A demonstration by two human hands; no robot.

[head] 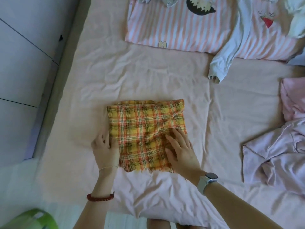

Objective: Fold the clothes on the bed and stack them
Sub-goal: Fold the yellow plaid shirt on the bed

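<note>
Two hands on one folded plaid cloth (145, 134), lying flat in the middle of the bed (132, 76). The left hand (105, 146) sits at its near-left edge, fingers curled over that edge, gripping it. The right hand (179, 149) lies flat on the near-right corner, fingers straight, pressing down. Striped shirt (173, 28) lies well beyond; pink garment (272, 152) off right.
</note>
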